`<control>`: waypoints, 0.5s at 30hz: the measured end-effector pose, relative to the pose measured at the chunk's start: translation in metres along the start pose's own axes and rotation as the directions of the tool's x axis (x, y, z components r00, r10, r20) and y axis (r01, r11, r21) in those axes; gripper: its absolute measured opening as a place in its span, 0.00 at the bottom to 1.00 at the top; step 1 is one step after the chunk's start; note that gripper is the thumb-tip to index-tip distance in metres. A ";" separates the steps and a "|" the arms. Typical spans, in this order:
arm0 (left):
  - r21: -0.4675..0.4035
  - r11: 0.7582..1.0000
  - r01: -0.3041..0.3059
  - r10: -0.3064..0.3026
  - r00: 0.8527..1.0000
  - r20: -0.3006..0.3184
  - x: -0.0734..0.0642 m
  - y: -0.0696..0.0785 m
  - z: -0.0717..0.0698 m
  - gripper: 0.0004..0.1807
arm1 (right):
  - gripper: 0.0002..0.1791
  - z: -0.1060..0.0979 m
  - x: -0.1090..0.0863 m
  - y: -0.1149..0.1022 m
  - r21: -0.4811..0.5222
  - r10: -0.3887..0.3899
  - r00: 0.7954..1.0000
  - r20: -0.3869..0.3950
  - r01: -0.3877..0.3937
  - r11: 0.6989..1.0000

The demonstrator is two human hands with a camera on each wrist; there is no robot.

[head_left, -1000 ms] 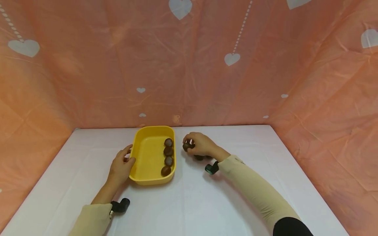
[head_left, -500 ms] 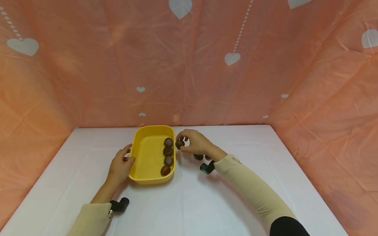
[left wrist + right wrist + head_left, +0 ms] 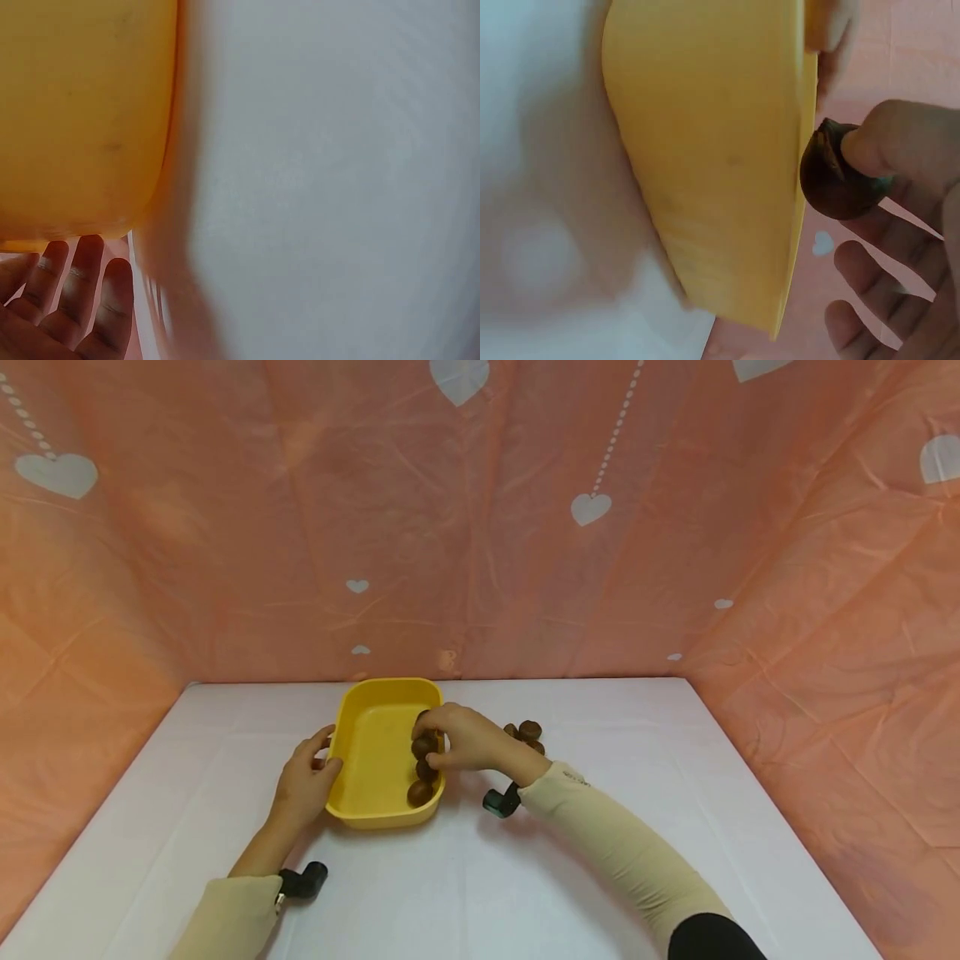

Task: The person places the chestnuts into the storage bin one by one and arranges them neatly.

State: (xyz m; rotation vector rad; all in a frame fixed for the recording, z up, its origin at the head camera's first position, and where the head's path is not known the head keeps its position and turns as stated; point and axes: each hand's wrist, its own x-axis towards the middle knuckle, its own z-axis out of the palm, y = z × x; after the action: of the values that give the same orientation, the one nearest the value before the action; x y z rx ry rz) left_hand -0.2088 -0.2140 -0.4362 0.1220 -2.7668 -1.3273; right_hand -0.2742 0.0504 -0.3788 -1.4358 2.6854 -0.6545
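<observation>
No text, brand or number can be read; tiny dark marks [image 3: 576,778] on the right sleeve [image 3: 615,831] are too small to decipher.

Creased peach-orange sheeting [image 3: 510,593] printed with pale hearts [image 3: 591,509] and dotted strings [image 3: 618,427] surrounds a white-covered desk [image 3: 637,760] on three sides.

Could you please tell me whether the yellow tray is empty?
Not empty: chestnuts lie inside the yellow tray, along its right side.

Lower centre of the head view, we see a tray [image 3: 371,756] on the table [image 3: 420,893], chestnuts [image 3: 421,792] along its right side, a chestnut cluster [image 3: 529,730] farther right.
</observation>
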 end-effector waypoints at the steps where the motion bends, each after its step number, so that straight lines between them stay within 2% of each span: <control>1: -0.001 1.000 0.001 -0.001 1.000 0.001 0.000 0.000 0.000 0.31 | 0.16 0.002 0.001 -0.002 -0.010 -0.009 1.000 0.006 0.009 1.000; 5: -0.002 1.000 0.003 -0.003 1.000 -0.001 0.001 0.000 0.000 0.31 | 0.16 0.010 0.006 -0.008 -0.028 -0.035 0.999 0.035 0.036 0.999; 15: 0.010 1.000 -0.003 0.003 1.000 -0.011 0.001 -0.001 0.000 0.31 | 0.16 0.025 0.014 -0.015 -0.004 -0.036 0.994 0.105 0.037 0.999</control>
State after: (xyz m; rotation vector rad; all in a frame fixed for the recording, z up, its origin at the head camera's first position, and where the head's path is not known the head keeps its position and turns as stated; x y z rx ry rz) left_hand -0.2094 -0.2142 -0.4371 0.1248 -2.7636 -1.3082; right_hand -0.2648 0.0229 -0.3939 -1.4804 2.5898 -0.5567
